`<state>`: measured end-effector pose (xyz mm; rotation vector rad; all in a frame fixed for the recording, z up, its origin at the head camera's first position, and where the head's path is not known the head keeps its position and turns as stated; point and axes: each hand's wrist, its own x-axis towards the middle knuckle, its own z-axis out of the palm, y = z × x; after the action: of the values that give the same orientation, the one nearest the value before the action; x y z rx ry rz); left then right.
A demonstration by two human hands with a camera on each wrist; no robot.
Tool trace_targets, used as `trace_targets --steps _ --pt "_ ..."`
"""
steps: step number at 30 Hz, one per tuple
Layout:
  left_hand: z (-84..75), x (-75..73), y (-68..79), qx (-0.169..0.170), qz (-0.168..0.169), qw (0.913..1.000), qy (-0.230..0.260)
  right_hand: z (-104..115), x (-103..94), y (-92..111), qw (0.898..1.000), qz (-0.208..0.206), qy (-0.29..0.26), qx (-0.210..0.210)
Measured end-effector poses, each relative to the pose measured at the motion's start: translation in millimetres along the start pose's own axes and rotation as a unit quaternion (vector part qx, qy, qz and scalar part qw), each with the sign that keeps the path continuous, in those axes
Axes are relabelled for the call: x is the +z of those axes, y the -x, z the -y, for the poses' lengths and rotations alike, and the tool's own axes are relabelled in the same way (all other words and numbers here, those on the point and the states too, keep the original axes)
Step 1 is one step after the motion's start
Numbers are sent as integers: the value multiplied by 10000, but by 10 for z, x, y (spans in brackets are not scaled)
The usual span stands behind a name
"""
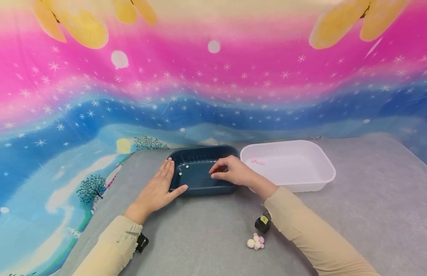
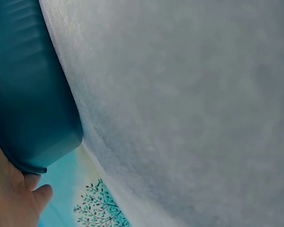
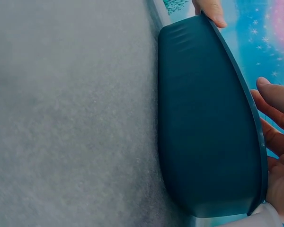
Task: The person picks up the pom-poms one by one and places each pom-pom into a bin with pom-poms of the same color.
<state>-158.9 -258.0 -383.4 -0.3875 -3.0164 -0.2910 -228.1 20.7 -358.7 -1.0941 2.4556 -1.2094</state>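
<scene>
In the head view my left hand (image 1: 158, 188) rests on the left rim of a dark blue plastic tray (image 1: 203, 191), its fingers straight along the side and its thumb over the front corner. My right hand (image 1: 234, 171) hangs over the right half of that tray. Its fingers are loosely bent, thumb and index tips close to each other, and no thing shows between them. Two small white balls, one white ball (image 1: 187, 166) behind the other white ball (image 1: 180, 174), lie on the tray's floor at the left. In the right wrist view the tray wall (image 3: 203, 118) hides its inside.
A white tray (image 1: 313, 186) stands right beside the dark one, with several small pink balls (image 1: 257, 161) at its left. On the grey cloth (image 1: 199, 237) nearer me lies a cluster of cream and pink balls (image 1: 256, 242). A patterned backdrop (image 1: 213, 88) hangs behind.
</scene>
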Motion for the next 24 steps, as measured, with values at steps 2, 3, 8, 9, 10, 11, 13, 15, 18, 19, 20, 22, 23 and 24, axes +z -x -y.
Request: trace_targets --steps 2,3,8,9,10,11,13,15,18,19,20,22,23,24 --pt "-3 7 -6 -1 17 10000 13 -3 -10 13 10000 3 1 -13" --pt "-4 11 -9 -7 21 10000 27 -3 -16 20 10000 1 2 -16" --pt "-6 13 -18 -47 33 9999 103 7 -50 41 10000 -31 61 -40" --pt "-7 11 -18 -42 31 9999 107 10 -56 44 9999 -42 78 -48" --pt "-7 8 -18 -36 30 9999 102 13 -62 48 9999 -49 98 -48" --pt "-8 6 -19 -26 30 9999 93 15 -66 51 9999 -58 108 -48" --pt "-8 0 -18 0 29 10000 84 22 -72 59 9999 -60 105 -50" --pt "-6 -4 -15 22 30 10000 68 25 -75 67 9999 -67 112 -63" --pt "-2 -6 -7 39 17 10000 66 35 -80 82 9999 -60 96 -95" --pt "0 -5 -4 38 12 10000 64 36 -81 86 9999 -60 98 -112" --pt "1 -5 -1 36 11 10000 67 37 -83 91 9999 -59 105 -123" --pt "2 -3 3 39 -1 10000 70 37 -89 102 9998 -56 93 -153" --pt "2 -1 4 36 -8 10000 74 33 -90 106 9998 -59 85 -164" --pt "2 0 4 35 -12 10000 74 32 -93 111 9998 -59 58 -188"
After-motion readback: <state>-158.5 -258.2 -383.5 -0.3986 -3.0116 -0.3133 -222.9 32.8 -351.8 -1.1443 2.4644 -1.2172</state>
